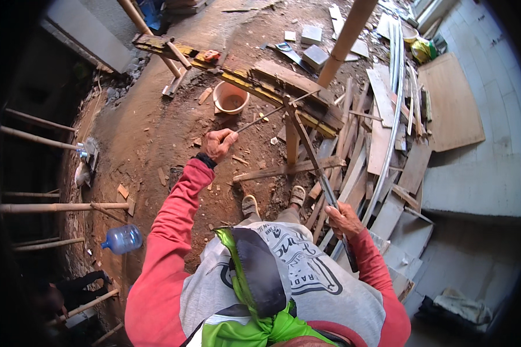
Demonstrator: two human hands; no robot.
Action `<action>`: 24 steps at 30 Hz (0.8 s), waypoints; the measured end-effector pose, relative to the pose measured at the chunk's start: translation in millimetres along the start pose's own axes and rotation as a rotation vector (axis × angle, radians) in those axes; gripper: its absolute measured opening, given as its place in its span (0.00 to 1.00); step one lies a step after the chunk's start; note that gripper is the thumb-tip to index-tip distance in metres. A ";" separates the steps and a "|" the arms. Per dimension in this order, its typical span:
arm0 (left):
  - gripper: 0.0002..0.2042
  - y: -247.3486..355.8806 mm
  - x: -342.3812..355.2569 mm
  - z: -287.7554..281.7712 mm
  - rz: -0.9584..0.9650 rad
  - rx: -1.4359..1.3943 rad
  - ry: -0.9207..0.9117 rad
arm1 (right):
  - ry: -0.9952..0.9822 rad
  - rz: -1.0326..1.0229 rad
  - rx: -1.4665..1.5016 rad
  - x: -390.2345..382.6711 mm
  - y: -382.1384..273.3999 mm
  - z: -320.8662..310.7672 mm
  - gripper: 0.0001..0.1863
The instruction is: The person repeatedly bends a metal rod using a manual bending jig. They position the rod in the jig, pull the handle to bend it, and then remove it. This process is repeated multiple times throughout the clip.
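The left hand (218, 144) is stretching forward, fingers gripping a thin rod (260, 120) that's running out over the timber desk (237, 78). The right hand's (344, 220) fingers are clasping a long metal bar (315, 163), its far end crossing the rod. A bucket (230, 98) is standing just beside the desk.

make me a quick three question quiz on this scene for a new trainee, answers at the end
1. Which hand grips the thin metal rod?
2. True or false: the right hand is empty.
3. What colour is the large plastic jug? (a) red (b) blue (c) white

Key:
1. The left hand.
2. False; it grips a long metal bar.
3. b, blue.
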State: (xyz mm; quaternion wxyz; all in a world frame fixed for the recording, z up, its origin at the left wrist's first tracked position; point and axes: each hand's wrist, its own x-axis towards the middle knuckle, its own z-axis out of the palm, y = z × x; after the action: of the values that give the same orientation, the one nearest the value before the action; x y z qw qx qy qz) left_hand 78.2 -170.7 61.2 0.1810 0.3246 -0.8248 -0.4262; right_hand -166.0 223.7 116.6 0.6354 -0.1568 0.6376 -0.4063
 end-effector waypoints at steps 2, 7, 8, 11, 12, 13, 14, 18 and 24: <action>0.13 18.4 -12.4 8.3 0.078 0.125 -0.057 | 0.043 0.076 0.027 -17.8 3.8 -6.6 0.15; 0.17 10.5 -22.6 24.0 0.205 0.626 -0.202 | 0.088 0.030 -0.193 -26.4 15.2 -26.3 0.19; 0.17 8.8 -21.2 26.5 0.206 0.680 -0.229 | 0.090 0.039 -0.200 -23.8 18.1 -29.2 0.20; 0.19 6.8 -18.4 31.0 0.190 0.751 -0.247 | 0.109 0.071 -0.186 -19.4 14.2 -24.3 0.20; 0.18 3.1 -18.0 34.1 0.199 0.729 -0.221 | 0.118 0.096 -0.136 -19.8 9.8 -18.4 0.20; 0.18 0.6 -17.6 38.9 0.208 0.707 -0.196 | 0.128 0.063 -0.151 -16.5 10.7 -13.1 0.19; 0.18 -1.8 -17.4 42.3 0.217 0.685 -0.171 | 0.138 0.029 -0.166 -11.7 14.3 -9.1 0.19; 0.20 -2.1 -17.7 41.5 0.138 0.619 -0.133 | 0.140 0.011 -0.104 0.2 26.9 3.0 0.19; 0.23 -11.4 -27.7 37.7 0.002 0.516 -0.103 | 0.117 -0.041 -0.089 10.9 14.0 40.0 0.17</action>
State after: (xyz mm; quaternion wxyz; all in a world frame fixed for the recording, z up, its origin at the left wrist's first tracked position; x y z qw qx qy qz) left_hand 80.9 -134.3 29.6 0.0504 0.3372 -0.9145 -0.2176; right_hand -125.7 211.9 104.7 0.5810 -0.1740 0.6877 -0.3990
